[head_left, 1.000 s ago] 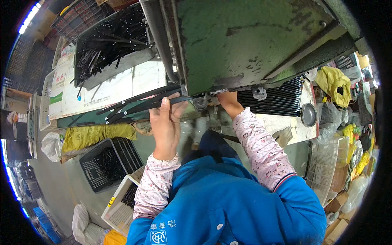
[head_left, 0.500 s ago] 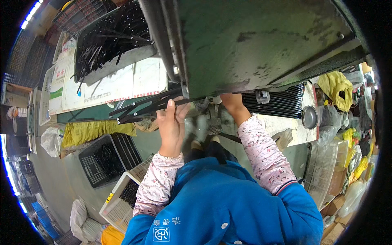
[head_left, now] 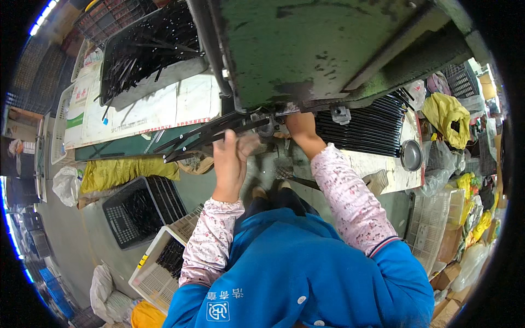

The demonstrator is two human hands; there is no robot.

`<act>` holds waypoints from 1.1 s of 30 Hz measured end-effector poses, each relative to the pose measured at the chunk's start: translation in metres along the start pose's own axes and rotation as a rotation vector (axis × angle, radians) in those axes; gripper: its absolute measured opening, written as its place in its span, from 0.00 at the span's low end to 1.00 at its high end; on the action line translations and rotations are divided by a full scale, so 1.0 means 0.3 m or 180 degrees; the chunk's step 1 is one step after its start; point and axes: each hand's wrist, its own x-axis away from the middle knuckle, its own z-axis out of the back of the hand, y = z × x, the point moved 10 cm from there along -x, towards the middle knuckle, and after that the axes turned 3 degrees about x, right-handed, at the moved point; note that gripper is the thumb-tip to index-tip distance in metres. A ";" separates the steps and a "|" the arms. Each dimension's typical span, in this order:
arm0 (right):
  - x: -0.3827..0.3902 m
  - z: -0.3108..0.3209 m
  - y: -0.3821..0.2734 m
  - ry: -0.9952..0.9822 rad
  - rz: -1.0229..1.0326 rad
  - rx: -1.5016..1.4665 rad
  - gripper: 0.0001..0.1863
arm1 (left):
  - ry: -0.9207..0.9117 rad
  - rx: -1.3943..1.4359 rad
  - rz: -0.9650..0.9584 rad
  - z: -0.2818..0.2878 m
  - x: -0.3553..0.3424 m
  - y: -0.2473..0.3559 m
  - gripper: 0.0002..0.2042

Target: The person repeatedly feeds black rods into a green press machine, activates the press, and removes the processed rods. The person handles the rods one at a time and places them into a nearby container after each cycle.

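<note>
My left hand [head_left: 232, 158] is raised just under several long black strips with silver rivets [head_left: 199, 136], which slant out below the green machine [head_left: 322, 49]. Its thumb is at the strips' lower edge; its other fingers are smeared by motion, so its grip is unclear. My right hand [head_left: 301, 130] reaches to the machine's lower front edge, fingertips hidden underneath. To its right, a row of long black strips [head_left: 366, 131] lies on a pale work surface, beside a round metal dish [head_left: 410, 156].
At upper left, a bin of black pieces [head_left: 147, 54] stands on a white board [head_left: 147, 115]. Below are a black crate [head_left: 131, 216], a white basket [head_left: 153, 270] and yellow sacks [head_left: 120, 177]. Bags, boxes and a white crate [head_left: 421, 229] crowd the right.
My left hand has shifted a little right, its fingers now blurred. The riveted strips have moved slightly right. My right hand is a little higher in the picture, still at the machine's edge.
</note>
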 end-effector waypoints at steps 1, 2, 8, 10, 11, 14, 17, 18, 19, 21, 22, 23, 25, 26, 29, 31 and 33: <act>-0.001 -0.005 -0.005 0.0161 -0.0168 -0.0224 0.09 | -0.0023 -0.0324 0.0122 0.004 0.017 -0.024 0.14; 0.005 -0.011 0.011 0.0315 -0.0339 -0.0427 0.08 | -0.0204 -0.0649 0.0228 0.005 0.038 -0.058 0.14; 0.042 -0.088 0.080 0.0667 -0.0307 -0.0592 0.13 | -0.2186 -0.5441 -0.1843 -0.216 0.151 -0.302 0.18; 0.010 0.006 0.044 0.0680 -0.0267 -0.0900 0.13 | -0.1940 -0.6296 -0.2237 -0.248 0.106 -0.372 0.23; 0.006 0.028 0.040 0.0534 -0.0084 -0.0979 0.13 | -0.1701 -0.6579 -0.1978 -0.251 0.086 -0.399 0.25; -0.014 0.110 -0.004 0.0176 0.0250 -0.1318 0.13 | -0.1227 -0.7174 -0.2407 -0.236 0.026 -0.410 0.24; 0.008 0.108 0.009 0.0094 0.0165 -0.1324 0.14 | -0.1498 -0.7146 -0.1413 -0.188 -0.003 -0.442 0.23; 0.010 0.127 0.016 0.0227 0.0113 -0.1264 0.14 | -0.1499 -0.7079 -0.1147 -0.182 -0.007 -0.436 0.23; 0.013 0.037 -0.010 -0.0789 0.0454 -0.0319 0.15 | -0.1496 -0.7007 -0.0884 -0.176 -0.010 -0.429 0.22; 0.007 0.071 0.020 -0.0564 -0.0023 -0.1686 0.13 | -0.1531 -0.6864 -0.0714 -0.173 -0.010 -0.421 0.23; 0.010 0.078 0.035 -0.0486 -0.0256 -0.2337 0.13 | -0.1549 -0.6807 -0.0789 -0.173 -0.002 -0.416 0.23; 0.007 0.098 0.037 -0.0373 -0.0458 -0.3004 0.12 | -0.1535 -0.6758 -0.0862 -0.174 0.004 -0.402 0.24; 0.012 0.225 -0.023 -0.0259 -0.0864 -0.4269 0.12 | -0.1410 -0.6239 -0.1501 -0.204 0.041 -0.344 0.24; 0.026 0.262 -0.077 -0.0573 -0.1173 -0.4726 0.12 | -0.1304 -0.5985 -0.1788 -0.202 0.068 -0.311 0.24; 0.067 0.337 -0.187 -0.1236 -0.1824 -0.5601 0.09 | -0.1457 -0.5901 -0.1321 -0.196 0.119 -0.302 0.24; 0.064 0.345 -0.227 -0.1397 -0.1706 -0.5715 0.07 | -0.1517 -0.5663 -0.1321 -0.213 0.156 -0.284 0.22; 0.060 0.365 -0.229 -0.1444 -0.2015 -0.5412 0.05 | -0.1487 -0.5675 -0.1295 -0.227 0.191 -0.268 0.20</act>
